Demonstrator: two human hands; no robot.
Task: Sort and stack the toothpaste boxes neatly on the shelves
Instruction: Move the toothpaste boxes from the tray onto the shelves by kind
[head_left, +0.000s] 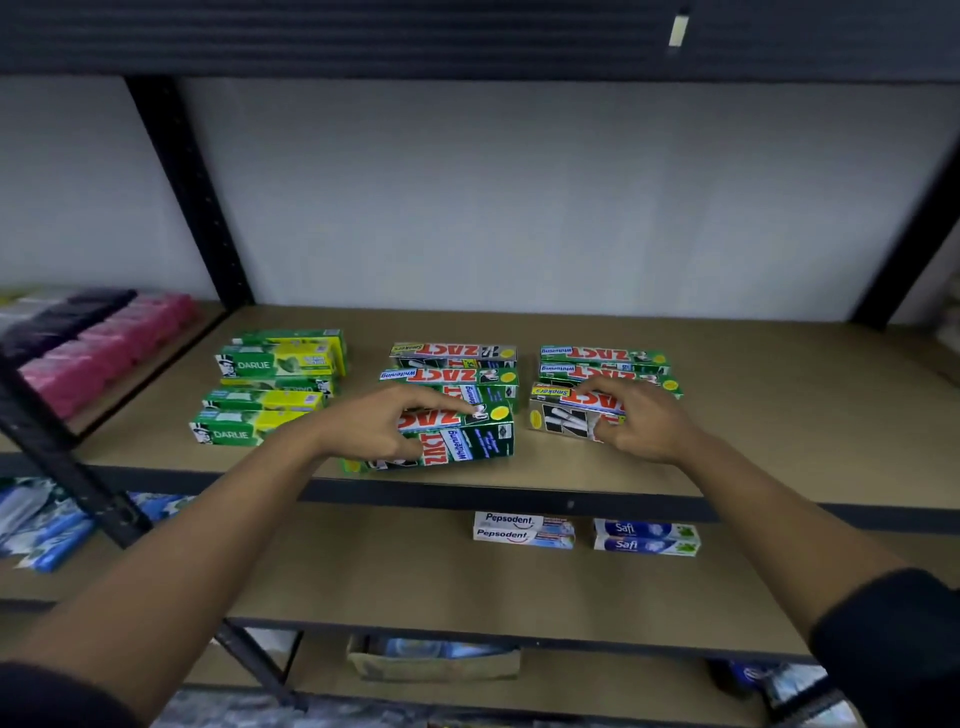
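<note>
Head view: sorting looks partway done. The left hand (374, 426) has its fingers curled round a green Zact box (467, 441) at the shelf (727, 467) front. The right hand (639, 421) pinches a grey Smokers box (561, 418) just right of it. Behind the fingers, the Zact piles (452, 366) look mixed, so each box probably needs moving to its own kind. Far below, a carton (431, 667) holds blue packs.

Darlie boxes (275, 384) left of Zact boxes (457, 374)
</note>
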